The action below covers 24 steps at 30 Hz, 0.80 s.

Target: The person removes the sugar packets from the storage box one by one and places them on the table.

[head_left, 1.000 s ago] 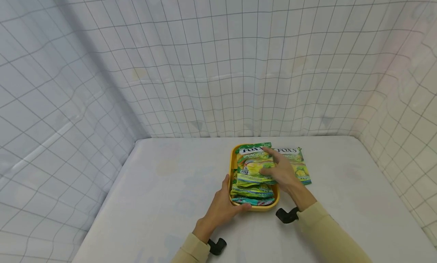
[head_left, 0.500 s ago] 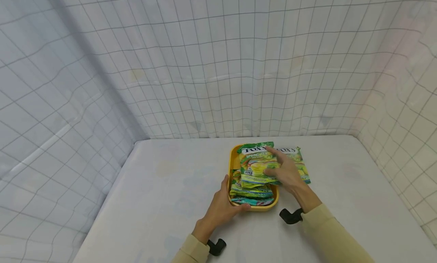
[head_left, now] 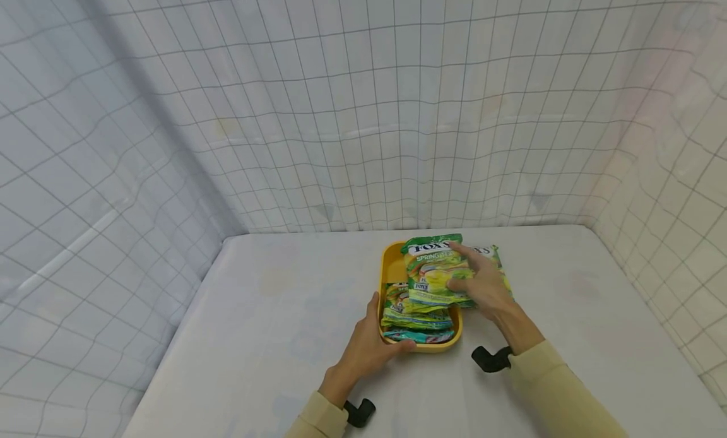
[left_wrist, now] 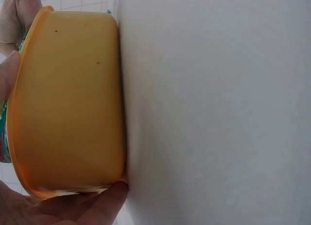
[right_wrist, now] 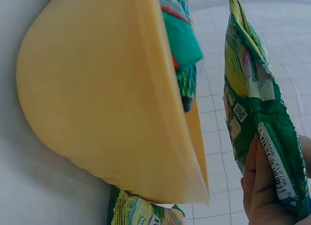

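My right hand [head_left: 485,290] grips a green and yellow Fox's Spring Tea candy bag [head_left: 431,267] by its right side, thumb on the printed front. In the right wrist view, fingers [right_wrist: 262,181] support the back of this bag, which hangs apart from the yellow plastic tub [right_wrist: 97,98]. Around the near left corner of the tub, my left hand [head_left: 363,346] holds on, its thumb at the near rim. More green bags [head_left: 394,302] lie inside, with a teal bag [head_left: 419,335] at the near end.
Another Fox's bag [head_left: 500,261] lies on the table right of the tub, partly covered by the right hand and the held bag. White cloth covers the table [head_left: 272,324]. Grid-patterned curtains [head_left: 352,110] rise at the back and both sides.
My right hand has moved the held bag rightward, uncovering more of the tub's yellow interior and the bags in it. The left hand stays at the same corner.
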Each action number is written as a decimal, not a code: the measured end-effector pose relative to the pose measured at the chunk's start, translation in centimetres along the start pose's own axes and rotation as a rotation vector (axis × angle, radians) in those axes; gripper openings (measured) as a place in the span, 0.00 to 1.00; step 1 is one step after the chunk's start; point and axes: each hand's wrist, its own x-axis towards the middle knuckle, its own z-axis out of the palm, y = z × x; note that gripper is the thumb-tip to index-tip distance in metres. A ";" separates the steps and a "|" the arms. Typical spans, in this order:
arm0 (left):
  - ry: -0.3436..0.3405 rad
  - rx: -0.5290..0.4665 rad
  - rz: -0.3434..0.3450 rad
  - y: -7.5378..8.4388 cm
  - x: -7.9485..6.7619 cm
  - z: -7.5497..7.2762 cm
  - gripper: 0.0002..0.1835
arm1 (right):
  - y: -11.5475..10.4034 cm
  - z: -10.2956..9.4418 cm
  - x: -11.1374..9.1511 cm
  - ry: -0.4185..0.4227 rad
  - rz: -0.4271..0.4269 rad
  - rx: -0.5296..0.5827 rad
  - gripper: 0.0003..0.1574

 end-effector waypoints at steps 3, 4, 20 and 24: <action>0.001 0.002 -0.004 0.0 0.0 0.0 0.70 | 0.0 -0.4 -0.1 0.012 0.003 0.018 0.54; 0.001 0.005 -0.005 0.0 0.0 0.0 0.70 | 0.0 -0.5 -0.1 0.015 0.006 0.019 0.54; 0.005 0.002 0.007 0.2 -0.2 0.1 0.70 | -0.1 -2.8 -1.1 0.060 0.002 0.010 0.55; 0.006 0.002 0.006 0.2 -0.2 0.1 0.70 | 0.0 -3.7 -1.2 0.052 -0.011 0.049 0.54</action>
